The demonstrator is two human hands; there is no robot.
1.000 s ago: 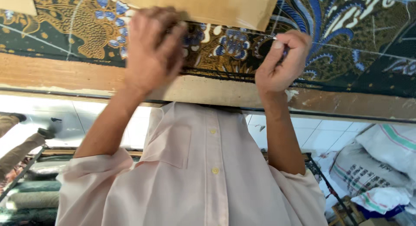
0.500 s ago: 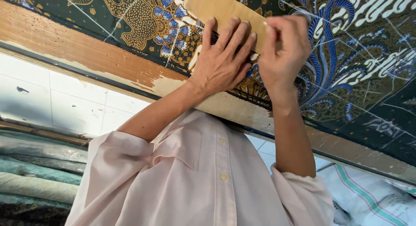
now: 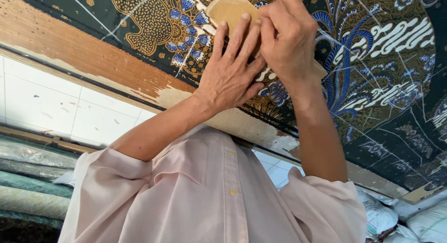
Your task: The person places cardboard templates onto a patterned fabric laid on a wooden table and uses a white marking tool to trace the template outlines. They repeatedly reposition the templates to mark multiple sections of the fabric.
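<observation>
A dark batik cloth point(image 3: 382, 84) with blue, gold and white patterns and thin white lines lies spread on a wooden table point(image 3: 70, 47). On the cloth rests a tan wooden template point(image 3: 228, 10) with a rounded end. My left hand point(image 3: 230, 73) lies flat on it, fingers spread, pressing it down. My right hand point(image 3: 288, 38) is right beside it, fingers curled tight at the template's edge. An earlier frame shows a thin dark tool pinched in that hand; now my fingers hide it. My pale pink shirt fills the bottom of the view.
The table's worn wooden edge runs diagonally from upper left to lower right. Below it is a white tiled floor point(image 3: 70, 117). Rolls of fabric point(image 3: 28, 187) lie at the lower left. White sacks point(image 3: 419, 219) sit at the lower right.
My hands were apart along the table edge; they have come together on the wooden template. The view has swung, so the table edge now slants.
</observation>
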